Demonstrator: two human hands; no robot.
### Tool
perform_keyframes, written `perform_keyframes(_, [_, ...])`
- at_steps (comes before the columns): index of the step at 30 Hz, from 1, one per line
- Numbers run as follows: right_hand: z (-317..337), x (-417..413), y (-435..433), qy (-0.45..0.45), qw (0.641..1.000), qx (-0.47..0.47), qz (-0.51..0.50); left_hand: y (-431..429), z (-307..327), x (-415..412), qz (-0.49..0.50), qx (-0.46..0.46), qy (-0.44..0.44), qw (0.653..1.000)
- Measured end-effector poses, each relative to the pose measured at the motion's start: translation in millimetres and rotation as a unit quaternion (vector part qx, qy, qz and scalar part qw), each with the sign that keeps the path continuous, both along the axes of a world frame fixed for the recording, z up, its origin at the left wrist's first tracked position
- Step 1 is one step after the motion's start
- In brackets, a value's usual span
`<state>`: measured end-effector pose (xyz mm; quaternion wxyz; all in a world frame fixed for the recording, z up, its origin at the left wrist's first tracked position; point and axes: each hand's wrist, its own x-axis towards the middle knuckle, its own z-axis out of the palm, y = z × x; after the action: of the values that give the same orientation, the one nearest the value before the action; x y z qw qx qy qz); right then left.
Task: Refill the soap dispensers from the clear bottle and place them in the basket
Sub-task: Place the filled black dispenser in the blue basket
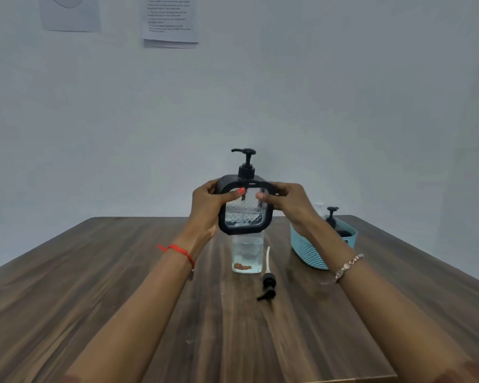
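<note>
I hold a black-framed soap dispenser (245, 217) with a clear patterned window and a black pump upright in the air above the table. My left hand (209, 207) grips its left side and my right hand (286, 201) grips its right side, thumbs on the front. Below it the clear bottle (246, 254) stands on the table, partly filled with liquid and without a cap. A loose black pump with a white tube (268, 280) lies to the bottle's right. At the right stands a light blue basket (307, 252) with another black-pumped dispenser (333, 219) inside.
The wooden table (122, 286) reaches a pale wall behind. Two paper sheets (170, 20) hang high on that wall. The table's right edge runs close past the basket.
</note>
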<state>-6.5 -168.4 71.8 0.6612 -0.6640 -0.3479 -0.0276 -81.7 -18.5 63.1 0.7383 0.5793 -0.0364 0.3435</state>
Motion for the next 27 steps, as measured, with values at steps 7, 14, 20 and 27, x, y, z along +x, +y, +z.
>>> perform_keyframes(7, [37.9,38.8,-58.1,-0.020,0.998,0.002,-0.057,-49.2,31.9,51.0,-0.066,0.046,0.001,0.997])
perform_keyframes(14, [51.6,104.6,-85.6,-0.009,0.995,0.005,-0.096,-78.7,47.6,129.3,-0.037,0.097,0.023,0.994])
perform_keyframes(20, [39.4,169.4,-88.5,-0.030,0.991,0.034,-0.123,-88.4,41.5,198.6,-0.027,0.148,0.024,0.988])
perform_keyframes(27, [17.9,239.4,-88.6,-0.019,0.990,0.043,-0.134,-90.7,22.5,264.1,-0.004,0.191,0.035,0.981])
